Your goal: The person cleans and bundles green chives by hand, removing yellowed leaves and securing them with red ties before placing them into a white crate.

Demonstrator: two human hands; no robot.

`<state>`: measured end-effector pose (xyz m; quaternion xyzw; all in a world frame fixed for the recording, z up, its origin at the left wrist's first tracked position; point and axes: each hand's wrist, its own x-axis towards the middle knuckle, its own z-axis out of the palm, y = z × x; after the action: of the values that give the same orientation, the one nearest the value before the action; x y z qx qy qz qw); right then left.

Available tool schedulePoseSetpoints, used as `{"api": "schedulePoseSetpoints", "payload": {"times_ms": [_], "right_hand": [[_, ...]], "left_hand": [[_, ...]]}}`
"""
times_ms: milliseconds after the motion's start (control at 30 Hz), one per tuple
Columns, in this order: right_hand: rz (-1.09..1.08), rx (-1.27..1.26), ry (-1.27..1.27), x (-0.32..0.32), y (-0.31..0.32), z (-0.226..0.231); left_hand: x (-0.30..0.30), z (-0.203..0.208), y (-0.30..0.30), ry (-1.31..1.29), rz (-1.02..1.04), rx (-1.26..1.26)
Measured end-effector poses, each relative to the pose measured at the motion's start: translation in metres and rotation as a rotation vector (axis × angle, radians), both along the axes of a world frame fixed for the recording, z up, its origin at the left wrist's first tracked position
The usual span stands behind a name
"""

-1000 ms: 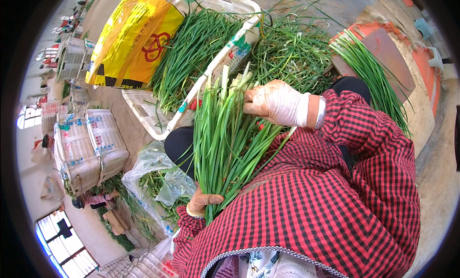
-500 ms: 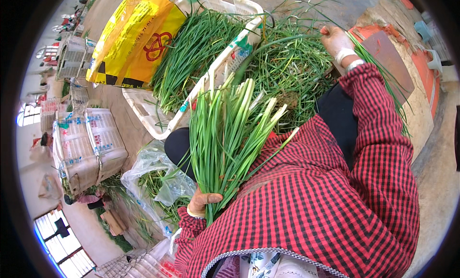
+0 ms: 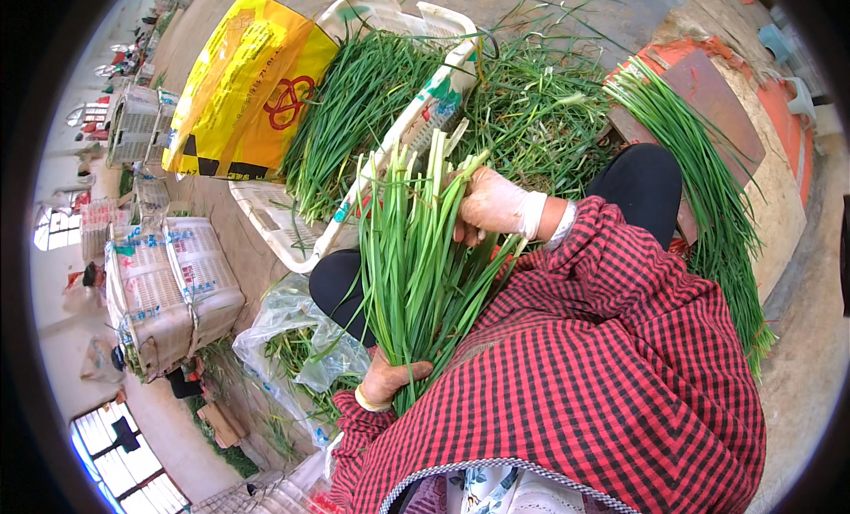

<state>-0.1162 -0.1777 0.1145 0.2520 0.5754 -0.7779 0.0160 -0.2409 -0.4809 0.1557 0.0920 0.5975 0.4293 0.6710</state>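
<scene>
A thick bunch of garlic chives (image 3: 403,275) stands slanted in front of me, pale cut ends up and green leaves down. My left hand (image 3: 394,378) is closed round its leafy lower part, thumb across the front. Near the pale ends, my right hand (image 3: 500,202), in a whitish glove, has its fingers curled in at the bunch's right side; some fingertips are hidden among the stalks. Beyond it lies a heap of loose, tangled chives (image 3: 540,115). Another long bundle of chives (image 3: 699,177) rests on a brown board (image 3: 717,107) at the right, its leaves hanging toward me.
A white plastic crate (image 3: 394,129) holds more chives, with a yellow printed bag (image 3: 257,89) at its left side. A clear plastic bag (image 3: 292,319) with green scraps sits by my left knee. Wrapped crates (image 3: 173,288) stand farther left. An orange-red seat (image 3: 791,129) is at far right.
My right hand has come from the board at the right to the upper end of the held bunch. The bundle on the board now shows fully. My left hand keeps its hold.
</scene>
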Motion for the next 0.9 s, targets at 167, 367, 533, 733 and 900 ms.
{"api": "schedulePoseSetpoints", "payload": {"times_ms": [167,367,533,733,900], "right_hand": [[-0.096,0.008,0.085,0.012,0.008,0.005],[-0.161,0.044,0.041,0.010,0.016,0.001],[-0.546,0.145,0.071,0.040,0.083,0.005],[-0.571,1.248,-0.591,0.122,0.180,-0.070],[0.000,1.326,0.084,0.052,0.080,-0.002]], "left_hand": [[-0.002,-0.006,0.007,-0.085,0.001,0.085],[0.000,-0.002,0.013,-0.166,0.080,0.097],[-0.019,-0.021,-0.024,-0.166,0.090,0.074],[-0.014,-0.027,-0.034,-0.281,0.285,0.185],[-0.014,-0.022,-0.030,-0.217,0.222,0.172]]}}
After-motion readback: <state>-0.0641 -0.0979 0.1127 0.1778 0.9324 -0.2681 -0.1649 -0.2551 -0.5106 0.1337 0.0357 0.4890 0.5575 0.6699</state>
